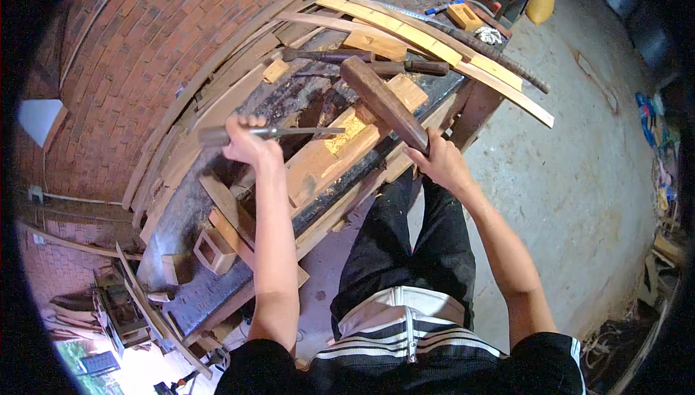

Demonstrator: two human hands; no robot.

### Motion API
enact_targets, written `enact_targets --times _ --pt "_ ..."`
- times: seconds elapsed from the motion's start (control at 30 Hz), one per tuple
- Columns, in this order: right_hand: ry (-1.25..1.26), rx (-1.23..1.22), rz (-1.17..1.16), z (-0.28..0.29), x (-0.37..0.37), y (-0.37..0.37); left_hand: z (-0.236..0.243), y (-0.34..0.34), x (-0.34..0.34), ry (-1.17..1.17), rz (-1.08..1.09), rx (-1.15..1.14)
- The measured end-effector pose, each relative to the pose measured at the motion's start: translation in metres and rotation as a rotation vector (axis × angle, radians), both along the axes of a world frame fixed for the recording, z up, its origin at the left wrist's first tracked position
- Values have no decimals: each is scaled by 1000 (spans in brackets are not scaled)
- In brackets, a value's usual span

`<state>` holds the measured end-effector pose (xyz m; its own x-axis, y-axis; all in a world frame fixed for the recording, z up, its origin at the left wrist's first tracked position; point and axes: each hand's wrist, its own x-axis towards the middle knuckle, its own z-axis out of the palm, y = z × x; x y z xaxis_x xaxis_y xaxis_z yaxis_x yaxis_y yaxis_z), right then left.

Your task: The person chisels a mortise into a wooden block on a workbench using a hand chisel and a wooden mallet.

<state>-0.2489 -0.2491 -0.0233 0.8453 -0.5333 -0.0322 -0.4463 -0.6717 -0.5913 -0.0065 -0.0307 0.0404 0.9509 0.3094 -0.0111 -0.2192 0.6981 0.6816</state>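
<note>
My left hand (250, 142) is closed around a chisel (293, 132), some of its fingers lifted and slightly blurred. The chisel lies nearly level, its handle to the left and its blade pointing right. Its tip is over pale shavings (349, 133) on a thick wooden beam (318, 176); whether it touches the wood I cannot tell. In my right hand (443, 163) is the near end of a dark wooden mallet (384, 102), a long, thick bar slanting up and left across the beam. The mallet hides part of the beam.
The beam lies slantwise on a dark workbench (210, 286). Beyond it are dark-handled tools (427, 68), a small wooden block (275, 71) and long pale strips (405, 31). A hollow wooden piece (214, 252) sits at the near left. A brick wall (181, 40) stands behind.
</note>
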Motion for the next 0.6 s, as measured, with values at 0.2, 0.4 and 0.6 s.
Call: enact_targets --times 0.2,0.4,0.6 --pt "0 66 -1 2 4 5 26 -39 -23 -248 -65 225" --pt "-5 105 -10 8 4 7 29 -53 -4 -323 -156 349" --pt "2 709 30 17 6 -5 25 -62 8 -358 -199 473"
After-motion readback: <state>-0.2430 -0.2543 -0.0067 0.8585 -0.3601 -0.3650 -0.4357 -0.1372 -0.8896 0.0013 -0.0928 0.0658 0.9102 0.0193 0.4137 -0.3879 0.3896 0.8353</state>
